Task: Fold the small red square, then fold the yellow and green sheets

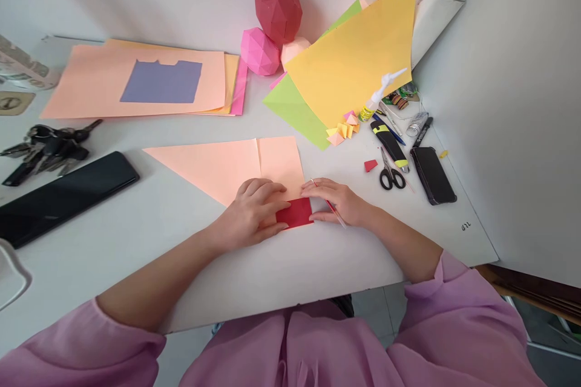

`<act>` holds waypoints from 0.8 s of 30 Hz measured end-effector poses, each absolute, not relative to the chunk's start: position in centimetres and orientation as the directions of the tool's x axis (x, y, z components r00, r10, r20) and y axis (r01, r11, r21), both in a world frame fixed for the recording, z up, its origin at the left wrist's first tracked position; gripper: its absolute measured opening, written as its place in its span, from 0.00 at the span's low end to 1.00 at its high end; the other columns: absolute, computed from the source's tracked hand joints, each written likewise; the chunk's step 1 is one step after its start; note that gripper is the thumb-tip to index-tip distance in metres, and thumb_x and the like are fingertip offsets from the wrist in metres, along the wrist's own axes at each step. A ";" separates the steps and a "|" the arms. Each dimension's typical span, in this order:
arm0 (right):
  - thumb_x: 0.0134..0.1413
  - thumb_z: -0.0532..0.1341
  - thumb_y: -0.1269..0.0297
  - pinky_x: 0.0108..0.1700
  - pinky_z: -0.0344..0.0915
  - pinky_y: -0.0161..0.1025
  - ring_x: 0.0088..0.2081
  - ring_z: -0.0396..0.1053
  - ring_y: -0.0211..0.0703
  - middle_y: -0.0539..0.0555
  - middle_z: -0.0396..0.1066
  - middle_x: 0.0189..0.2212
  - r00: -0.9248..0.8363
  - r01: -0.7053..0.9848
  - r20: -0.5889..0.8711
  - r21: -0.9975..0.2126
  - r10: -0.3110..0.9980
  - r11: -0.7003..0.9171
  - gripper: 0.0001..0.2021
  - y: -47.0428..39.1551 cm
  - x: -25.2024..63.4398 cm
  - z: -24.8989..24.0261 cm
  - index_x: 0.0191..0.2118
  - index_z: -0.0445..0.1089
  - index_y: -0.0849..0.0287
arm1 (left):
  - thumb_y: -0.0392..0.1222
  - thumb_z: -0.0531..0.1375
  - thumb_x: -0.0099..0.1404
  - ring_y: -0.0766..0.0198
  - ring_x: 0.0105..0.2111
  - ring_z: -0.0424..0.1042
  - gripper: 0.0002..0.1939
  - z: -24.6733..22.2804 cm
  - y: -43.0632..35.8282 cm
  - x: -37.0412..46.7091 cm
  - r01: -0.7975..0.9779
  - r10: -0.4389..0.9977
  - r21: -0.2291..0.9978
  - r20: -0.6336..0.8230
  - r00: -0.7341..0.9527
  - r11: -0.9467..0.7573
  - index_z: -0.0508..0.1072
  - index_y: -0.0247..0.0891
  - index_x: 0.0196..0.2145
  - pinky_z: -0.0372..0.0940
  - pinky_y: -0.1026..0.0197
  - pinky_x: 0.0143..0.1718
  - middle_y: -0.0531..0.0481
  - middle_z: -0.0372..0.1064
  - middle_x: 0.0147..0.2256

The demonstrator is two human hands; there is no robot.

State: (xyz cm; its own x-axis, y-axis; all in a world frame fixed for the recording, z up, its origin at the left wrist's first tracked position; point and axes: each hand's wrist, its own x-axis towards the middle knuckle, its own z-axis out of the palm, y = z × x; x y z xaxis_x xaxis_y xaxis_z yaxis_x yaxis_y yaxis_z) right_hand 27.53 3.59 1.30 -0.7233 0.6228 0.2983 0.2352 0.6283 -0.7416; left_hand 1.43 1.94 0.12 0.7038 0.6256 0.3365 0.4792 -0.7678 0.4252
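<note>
A small red paper rectangle lies on the table over the near edge of a peach paper sheet. My left hand rests on both papers with fingers stretched out; its index finger and thumb touch the red piece. At the right edge of the red paper is my right hand, its fingertips touching the paper's side. A thin red-and-clear pen is held slantwise between the right fingers. What lies under the left palm is hidden.
Scissors, a box cutter, a glue bottle and a small black phone lie right. Keys and a larger phone lie left. Behind stand faceted paper balls, a yellow sheet and stacked paper.
</note>
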 end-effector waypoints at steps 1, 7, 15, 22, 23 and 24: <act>0.53 0.66 0.64 0.56 0.65 0.51 0.54 0.65 0.48 0.61 0.68 0.48 -0.717 0.242 0.300 -0.739 0.629 0.628 0.20 3.6 27.6 1.2 0.52 0.64 0.57 | 0.47 0.58 0.65 0.47 0.51 0.61 0.14 0.1 1.9 1.4 0.475 0.625 0.428 0.341 0.703 -0.769 0.73 0.40 0.46 0.57 0.42 0.51 0.39 0.64 0.51; 0.54 0.65 0.61 0.53 0.66 0.50 0.51 0.66 0.48 0.59 0.67 0.46 -0.707 0.242 0.308 -0.740 0.636 0.628 0.19 3.6 27.6 0.9 0.50 0.62 0.55 | 0.45 0.60 0.63 0.47 0.51 0.61 0.13 0.2 1.9 1.4 0.469 0.635 0.456 0.337 0.695 -0.756 0.73 0.42 0.46 0.57 0.41 0.51 0.40 0.64 0.51; 0.54 0.65 0.61 0.51 0.66 0.50 0.49 0.65 0.49 0.58 0.68 0.42 -0.708 0.225 0.318 -0.744 0.630 0.629 0.17 3.7 27.4 0.9 0.47 0.63 0.56 | 0.45 0.60 0.64 0.47 0.52 0.61 0.13 0.4 1.8 1.4 0.469 0.627 0.445 0.337 0.702 -0.763 0.72 0.41 0.46 0.58 0.41 0.51 0.40 0.64 0.51; 0.53 0.65 0.61 0.52 0.66 0.50 0.50 0.65 0.49 0.57 0.67 0.43 -0.708 0.252 0.288 -0.751 0.645 0.611 0.19 3.7 27.5 0.9 0.49 0.62 0.55 | 0.45 0.60 0.63 0.47 0.52 0.61 0.13 0.3 1.8 1.4 0.477 0.639 0.454 0.328 0.695 -0.752 0.72 0.43 0.46 0.58 0.41 0.51 0.41 0.64 0.51; 0.53 0.66 0.62 0.52 0.65 0.51 0.50 0.64 0.49 0.57 0.67 0.44 -0.706 0.257 0.286 -0.749 0.648 0.611 0.20 3.7 27.5 0.8 0.50 0.61 0.55 | 0.45 0.60 0.63 0.47 0.52 0.61 0.13 0.3 1.8 1.4 0.475 0.637 0.452 0.332 0.696 -0.755 0.72 0.43 0.46 0.58 0.41 0.51 0.41 0.64 0.51; 0.52 0.66 0.62 0.52 0.65 0.51 0.51 0.64 0.50 0.57 0.67 0.43 -0.703 0.262 0.287 -0.747 0.651 0.612 0.21 3.7 27.5 0.8 0.50 0.61 0.55 | 0.45 0.60 0.63 0.47 0.52 0.61 0.13 0.3 1.9 1.3 0.472 0.634 0.450 0.335 0.697 -0.758 0.72 0.43 0.46 0.58 0.41 0.51 0.41 0.64 0.51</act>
